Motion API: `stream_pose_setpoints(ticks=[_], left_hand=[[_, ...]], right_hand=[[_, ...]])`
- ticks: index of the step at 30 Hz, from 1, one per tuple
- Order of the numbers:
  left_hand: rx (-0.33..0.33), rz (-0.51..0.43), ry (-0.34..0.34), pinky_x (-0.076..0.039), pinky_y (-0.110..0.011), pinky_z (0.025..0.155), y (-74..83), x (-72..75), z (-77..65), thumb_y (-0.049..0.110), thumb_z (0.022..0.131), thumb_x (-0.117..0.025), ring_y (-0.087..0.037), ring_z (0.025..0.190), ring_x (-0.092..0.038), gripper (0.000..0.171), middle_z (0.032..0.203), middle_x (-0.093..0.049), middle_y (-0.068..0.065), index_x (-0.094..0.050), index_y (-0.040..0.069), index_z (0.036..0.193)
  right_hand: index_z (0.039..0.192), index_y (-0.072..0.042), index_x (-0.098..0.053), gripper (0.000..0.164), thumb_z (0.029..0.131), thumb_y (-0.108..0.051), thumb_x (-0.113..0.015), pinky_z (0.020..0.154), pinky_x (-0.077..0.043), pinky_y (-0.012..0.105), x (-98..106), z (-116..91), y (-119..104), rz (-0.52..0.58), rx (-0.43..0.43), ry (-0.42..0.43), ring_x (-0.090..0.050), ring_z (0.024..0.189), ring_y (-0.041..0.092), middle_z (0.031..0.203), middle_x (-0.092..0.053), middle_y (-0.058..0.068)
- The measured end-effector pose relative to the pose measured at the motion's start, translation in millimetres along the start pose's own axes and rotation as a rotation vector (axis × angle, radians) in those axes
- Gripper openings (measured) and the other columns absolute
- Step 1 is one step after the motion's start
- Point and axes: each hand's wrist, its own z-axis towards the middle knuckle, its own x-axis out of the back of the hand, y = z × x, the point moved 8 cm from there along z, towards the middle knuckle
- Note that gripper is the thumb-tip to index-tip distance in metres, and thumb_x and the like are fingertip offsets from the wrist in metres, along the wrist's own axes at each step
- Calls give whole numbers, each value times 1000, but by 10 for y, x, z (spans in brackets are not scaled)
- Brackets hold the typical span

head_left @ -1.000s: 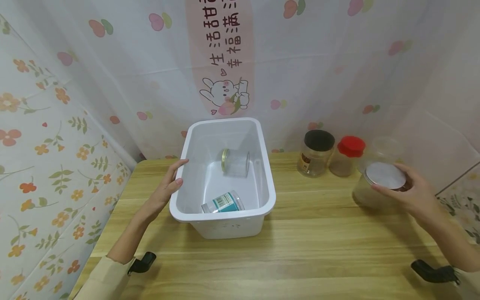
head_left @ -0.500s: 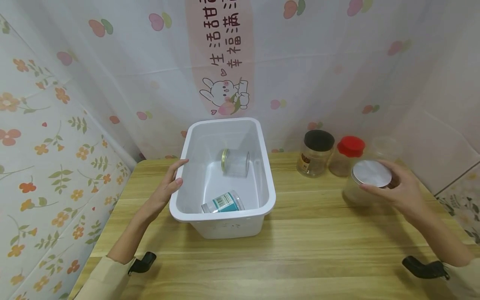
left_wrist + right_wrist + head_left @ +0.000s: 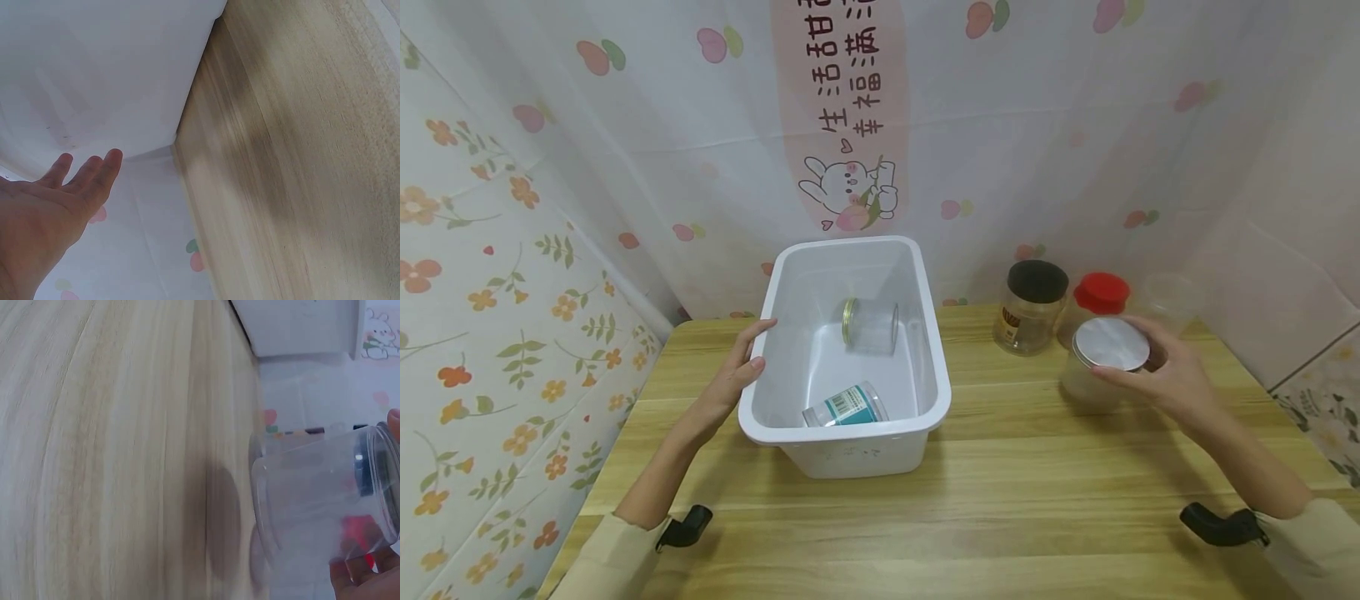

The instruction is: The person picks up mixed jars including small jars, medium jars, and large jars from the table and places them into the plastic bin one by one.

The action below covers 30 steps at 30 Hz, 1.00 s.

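Note:
My right hand grips a clear plastic jar with a silver lid, thumb and fingers spread around its upper part. In the right wrist view the jar looks see-through and is held just off the table, its shadow on the wood. My left hand rests at the left rim of a white plastic tub, thumb and index fingertip on the rim. The left wrist view shows the other fingers straight beside the tub's outer wall. Inside the tub lie a gold-lidded clear jar and a clear container with a teal label.
Behind the held jar stand a black-lidded jar, a red-lidded jar and a faint clear container. A wooden table bears everything. Patterned curtains hang behind and at the left.
My right hand has carried the silver-lidded jar leftward, in front of the red-lidded jar. My left hand and the tub have stayed in place.

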Motion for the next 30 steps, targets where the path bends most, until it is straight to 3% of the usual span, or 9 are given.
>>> stream_pose_setpoints(ticks=[30], left_hand=[[-12, -14, 5, -53, -34, 85, -12, 4, 5, 29, 108, -36, -45, 122, -39, 52, 155, -22, -26, -22, 26, 158]], right_hand=[[143, -3, -51, 73, 79, 5, -84, 80, -48, 15, -212, 105, -142, 56, 52, -23, -57, 102, 16, 126, -54, 8]])
